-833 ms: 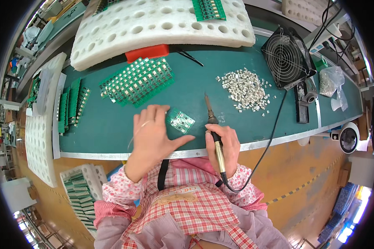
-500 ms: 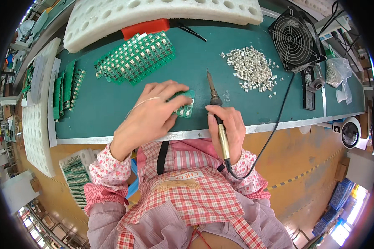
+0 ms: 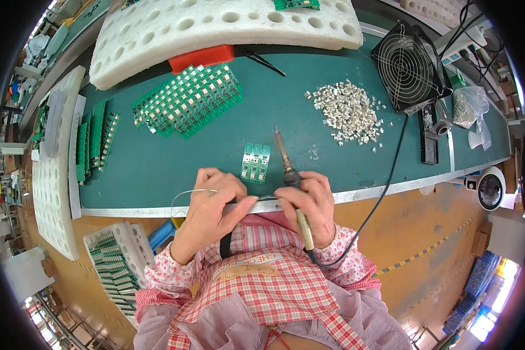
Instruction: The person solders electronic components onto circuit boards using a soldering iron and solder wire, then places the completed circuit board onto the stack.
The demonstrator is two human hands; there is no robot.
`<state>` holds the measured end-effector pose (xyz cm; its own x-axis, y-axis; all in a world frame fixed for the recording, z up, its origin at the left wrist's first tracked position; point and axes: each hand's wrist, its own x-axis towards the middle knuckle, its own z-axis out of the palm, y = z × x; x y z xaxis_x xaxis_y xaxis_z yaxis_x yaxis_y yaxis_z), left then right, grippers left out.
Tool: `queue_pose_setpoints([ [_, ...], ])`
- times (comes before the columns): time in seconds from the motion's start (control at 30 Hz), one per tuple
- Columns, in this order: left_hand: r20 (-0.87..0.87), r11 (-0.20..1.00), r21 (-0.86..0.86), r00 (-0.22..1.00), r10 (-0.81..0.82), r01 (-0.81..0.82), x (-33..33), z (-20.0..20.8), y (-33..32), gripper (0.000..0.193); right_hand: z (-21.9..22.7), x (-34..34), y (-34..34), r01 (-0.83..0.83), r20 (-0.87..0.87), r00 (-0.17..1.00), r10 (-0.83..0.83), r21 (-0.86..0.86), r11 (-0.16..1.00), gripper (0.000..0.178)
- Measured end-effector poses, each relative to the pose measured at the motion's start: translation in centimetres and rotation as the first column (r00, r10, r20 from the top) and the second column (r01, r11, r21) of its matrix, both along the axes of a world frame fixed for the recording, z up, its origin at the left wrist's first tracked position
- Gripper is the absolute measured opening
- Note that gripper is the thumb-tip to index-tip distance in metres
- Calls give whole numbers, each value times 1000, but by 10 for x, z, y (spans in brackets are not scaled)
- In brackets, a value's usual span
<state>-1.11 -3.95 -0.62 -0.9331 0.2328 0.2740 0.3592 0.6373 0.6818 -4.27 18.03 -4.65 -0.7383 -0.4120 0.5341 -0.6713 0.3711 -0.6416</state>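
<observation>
A soldering iron [image 3: 290, 175] is in my right hand [image 3: 312, 204], its bare tip pointing away from me over the mat. My left hand [image 3: 213, 207] is closed in a pinch at the table's front edge, with a thin solder wire [image 3: 184, 192] looping out over its back. Between the fingertips of both hands a short thin grey strand shows; its ends are hidden by the fingers. Just beyond my hands, a small green circuit board [image 3: 255, 163] with several white and dark parts lies on the mat, untouched.
Rows of green circuit boards [image 3: 186, 102] lie at the back left. A pile of small white connectors [image 3: 350, 111] is at right, near a black fan [image 3: 411, 67]. White foam [image 3: 210, 29], a red box [image 3: 201, 58] and black tweezers [image 3: 265, 62] sit at the back. The iron's cord [image 3: 394, 160] crosses the right.
My left hand has let go of the circuit board and drawn back to the table edge. My right hand has brought the iron nearer to me, and both hands' fingertips now almost meet.
</observation>
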Motion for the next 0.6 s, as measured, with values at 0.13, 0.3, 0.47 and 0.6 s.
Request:
queue_pose_setpoints([
  [0.13,-74,983,63,982,176,-171,-17,-10,8,20,-2,4,10,200,58,980,-191,-252,947,23],
  [0.3,-89,974,24,970,226,-225,-21,-21,14,15,-9,7,12,185,84,983,-166,-335,924,13],
  [0.47,-117,974,3,967,227,-228,-23,-26,19,16,-11,3,7,104,5,994,-110,-365,925,12],
  [0.6,-179,972,-56,960,215,-228,-25,-27,20,16,-11,2,6,85,-5,996,-93,-359,930,13],
])
